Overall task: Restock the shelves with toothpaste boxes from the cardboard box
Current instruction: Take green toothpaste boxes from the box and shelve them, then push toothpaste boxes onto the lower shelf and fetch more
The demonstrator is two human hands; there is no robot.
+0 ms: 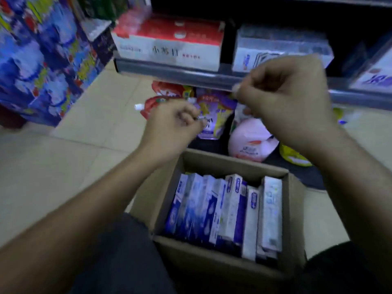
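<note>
Left hand [171,124] and right hand [286,98] hang above the cardboard box [296,211] on the floor, fingers curled in, nothing plainly held. The toothpaste boxes [231,209] stand packed inside, below the shelf [180,71].

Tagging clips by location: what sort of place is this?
Likely a shop aisle: a shelf with boxed goods, refill pouches below it, and a cardboard box full of toothpaste boxes.

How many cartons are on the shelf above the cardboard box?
3: a red-and-white carton at left, a white-and-blue carton in the middle, a purple-printed carton cut off at right. Others may hide behind.
</note>
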